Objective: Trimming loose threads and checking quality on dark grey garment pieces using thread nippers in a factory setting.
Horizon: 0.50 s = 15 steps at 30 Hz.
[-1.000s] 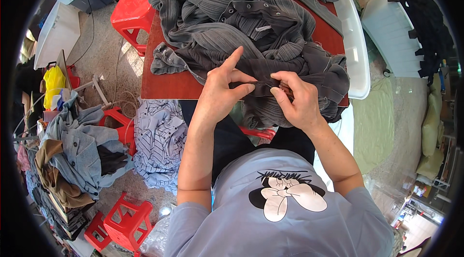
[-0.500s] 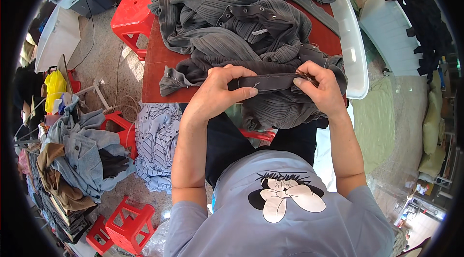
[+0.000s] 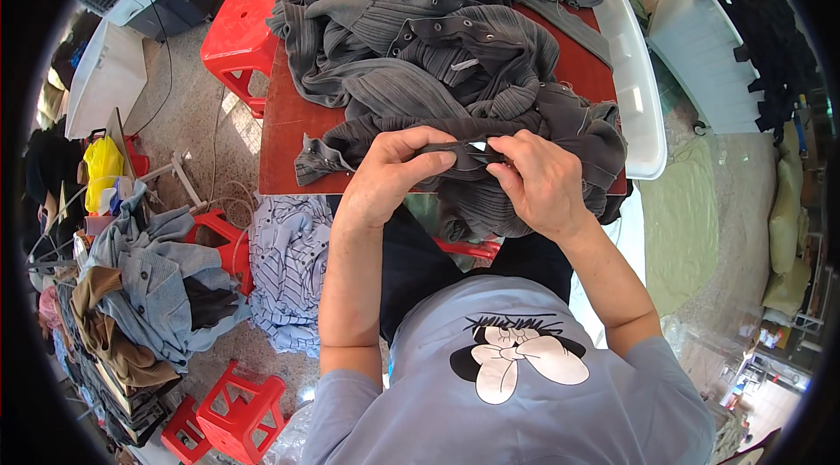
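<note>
At the flat red tabletop's [image 3: 296,132] near edge, the left hand [image 3: 391,174] pinches a dark grey ribbed-knit garment [image 3: 472,201] between thumb and bent fingers, apparently steadying its edge. The garment droops over that tabletop edge, its weight probably part-supported there. Rightward along it, the right hand [image 3: 538,183] angles inward, thumb and fingertips drawn close; what they grip, I cannot tell.

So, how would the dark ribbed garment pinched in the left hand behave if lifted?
Probably floppy: the dark ribbed garment slumps over the edge of the red tabletop. Its ribbed surface may give some grip, so slipping seems unlikely. Lying in soft folds, it probably won't roll.
</note>
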Available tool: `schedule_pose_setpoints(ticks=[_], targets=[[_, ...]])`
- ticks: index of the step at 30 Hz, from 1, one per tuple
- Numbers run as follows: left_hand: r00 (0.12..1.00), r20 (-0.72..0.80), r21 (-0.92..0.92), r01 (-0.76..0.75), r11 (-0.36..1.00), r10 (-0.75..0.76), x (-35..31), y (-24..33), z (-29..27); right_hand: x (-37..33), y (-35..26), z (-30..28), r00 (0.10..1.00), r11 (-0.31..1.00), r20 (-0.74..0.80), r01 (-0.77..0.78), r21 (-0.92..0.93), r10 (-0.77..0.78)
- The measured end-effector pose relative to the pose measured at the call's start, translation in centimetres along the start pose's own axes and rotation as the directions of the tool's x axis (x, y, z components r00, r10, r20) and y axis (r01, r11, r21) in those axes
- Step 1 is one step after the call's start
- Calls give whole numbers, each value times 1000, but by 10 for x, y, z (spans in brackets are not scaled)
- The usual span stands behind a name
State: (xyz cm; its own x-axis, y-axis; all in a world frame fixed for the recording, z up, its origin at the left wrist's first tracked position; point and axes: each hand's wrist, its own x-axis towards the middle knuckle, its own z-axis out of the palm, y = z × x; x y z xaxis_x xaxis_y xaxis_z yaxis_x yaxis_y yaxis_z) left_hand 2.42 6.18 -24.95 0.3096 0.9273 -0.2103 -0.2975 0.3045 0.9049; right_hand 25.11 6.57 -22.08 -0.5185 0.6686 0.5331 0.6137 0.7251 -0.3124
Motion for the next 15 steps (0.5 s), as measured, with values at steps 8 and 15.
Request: schedule_pose_setpoints(ticks=[8,15], targets=[[999,26,-20,-20,1000,20,-3,1,2,1,1,11,999,996,-21,35,77,-33],[999,29,-9,-25,1000,26,-1,-4,1,1,1,14,1000,995,-17,10,101,-8]])
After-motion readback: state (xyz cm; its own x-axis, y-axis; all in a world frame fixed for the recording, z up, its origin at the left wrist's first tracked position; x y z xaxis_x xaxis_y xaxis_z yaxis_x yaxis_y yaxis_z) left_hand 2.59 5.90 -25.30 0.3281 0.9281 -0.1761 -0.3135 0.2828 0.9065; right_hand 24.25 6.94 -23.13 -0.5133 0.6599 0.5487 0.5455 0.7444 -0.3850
